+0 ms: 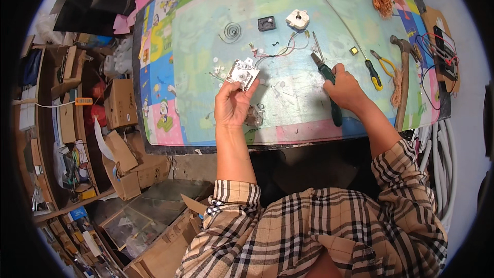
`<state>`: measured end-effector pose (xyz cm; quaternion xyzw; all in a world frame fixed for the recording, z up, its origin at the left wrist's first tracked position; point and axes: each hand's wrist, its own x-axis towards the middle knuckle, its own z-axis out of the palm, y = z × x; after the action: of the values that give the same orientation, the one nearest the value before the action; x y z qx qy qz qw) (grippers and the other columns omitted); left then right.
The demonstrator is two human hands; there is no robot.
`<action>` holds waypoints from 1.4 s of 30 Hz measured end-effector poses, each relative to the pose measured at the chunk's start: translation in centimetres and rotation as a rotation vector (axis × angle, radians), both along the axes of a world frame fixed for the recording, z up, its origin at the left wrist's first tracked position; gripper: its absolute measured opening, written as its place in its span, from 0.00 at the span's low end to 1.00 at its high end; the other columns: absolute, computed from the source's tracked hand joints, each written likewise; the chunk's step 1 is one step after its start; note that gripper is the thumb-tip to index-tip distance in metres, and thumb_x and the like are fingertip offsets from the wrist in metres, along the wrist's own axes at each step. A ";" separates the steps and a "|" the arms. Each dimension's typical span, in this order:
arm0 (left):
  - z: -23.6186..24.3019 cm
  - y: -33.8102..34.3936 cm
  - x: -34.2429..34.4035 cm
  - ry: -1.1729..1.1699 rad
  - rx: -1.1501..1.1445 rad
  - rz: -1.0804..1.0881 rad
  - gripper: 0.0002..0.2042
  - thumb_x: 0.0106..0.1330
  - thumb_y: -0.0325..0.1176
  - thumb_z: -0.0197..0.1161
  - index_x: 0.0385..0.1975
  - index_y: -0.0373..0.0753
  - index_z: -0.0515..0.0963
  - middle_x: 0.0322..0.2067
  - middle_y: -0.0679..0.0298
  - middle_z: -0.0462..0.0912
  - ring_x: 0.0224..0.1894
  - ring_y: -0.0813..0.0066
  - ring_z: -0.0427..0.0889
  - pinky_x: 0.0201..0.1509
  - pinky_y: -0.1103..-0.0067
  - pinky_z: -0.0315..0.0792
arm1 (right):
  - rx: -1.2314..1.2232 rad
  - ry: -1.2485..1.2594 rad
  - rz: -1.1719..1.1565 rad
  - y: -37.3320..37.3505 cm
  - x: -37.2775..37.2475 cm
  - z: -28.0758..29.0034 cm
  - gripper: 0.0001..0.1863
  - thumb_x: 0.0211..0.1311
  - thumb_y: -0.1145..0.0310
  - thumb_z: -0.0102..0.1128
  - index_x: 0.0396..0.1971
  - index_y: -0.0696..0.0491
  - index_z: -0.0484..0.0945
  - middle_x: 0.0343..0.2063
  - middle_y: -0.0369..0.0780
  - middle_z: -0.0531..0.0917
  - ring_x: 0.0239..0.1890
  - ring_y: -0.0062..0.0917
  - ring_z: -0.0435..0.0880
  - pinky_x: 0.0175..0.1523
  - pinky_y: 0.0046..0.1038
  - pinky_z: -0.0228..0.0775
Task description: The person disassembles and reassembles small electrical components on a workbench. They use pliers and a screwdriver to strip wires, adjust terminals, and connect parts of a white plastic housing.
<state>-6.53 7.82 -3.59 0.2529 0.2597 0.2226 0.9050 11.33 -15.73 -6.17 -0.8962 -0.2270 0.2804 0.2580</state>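
Note:
My left hand (231,107) holds a white plastic mechanism (242,73) with its fingertips, above the table's near part. Red and dark wires (284,54) run from it toward a white round housing (298,19) at the back. My right hand (347,90) is closed around a dark green power screwdriver (323,68); its long thin bit points away from me. Behind the mechanism lie a coiled flat spring (232,32) and a black square part (267,23). Partly hidden by my left wrist is a clear plastic piece (256,115).
Right of my right hand lie a long yellow-black screwdriver (374,76), pliers (384,63), a hammer (403,54) and a small yellow block (354,50). A copper wire bundle (382,0) and a meter with leads (446,54) sit farther off. Shelves and cardboard boxes (120,104) stand left.

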 end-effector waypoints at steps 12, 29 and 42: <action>-0.1 -0.6 0.4 0.046 0.107 -0.025 0.16 0.61 0.23 0.61 0.49 0.34 0.73 0.45 0.57 0.81 0.50 0.62 0.80 0.59 0.60 0.74 | -0.248 -0.325 0.231 -0.8 -0.3 -0.7 0.11 0.47 0.75 0.59 0.33 0.62 0.75 0.41 0.53 0.73 0.38 0.45 0.81 0.41 0.37 0.79; 0.9 -3.7 2.4 0.154 0.278 -0.091 0.18 0.62 0.24 0.60 0.52 0.31 0.70 0.47 0.57 0.79 0.49 0.65 0.79 0.60 0.65 0.73 | 0.599 -0.340 0.131 3.5 -2.1 2.8 0.09 0.54 0.75 0.62 0.36 0.53 0.79 0.32 0.44 0.78 0.32 0.40 0.79 0.36 0.33 0.72; 1.4 -7.3 3.5 0.349 0.601 -0.181 0.16 0.63 0.24 0.61 0.51 0.31 0.75 0.39 0.64 0.81 0.39 0.80 0.79 0.46 0.82 0.73 | 0.735 -0.381 0.028 5.7 -3.1 3.9 0.06 0.52 0.70 0.65 0.29 0.55 0.82 0.26 0.41 0.78 0.26 0.38 0.81 0.31 0.35 0.73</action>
<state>-2.99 0.56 -2.19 0.5639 0.3099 0.1613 0.7483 8.28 -10.02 -2.31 -0.7770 -0.3678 0.0133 0.5107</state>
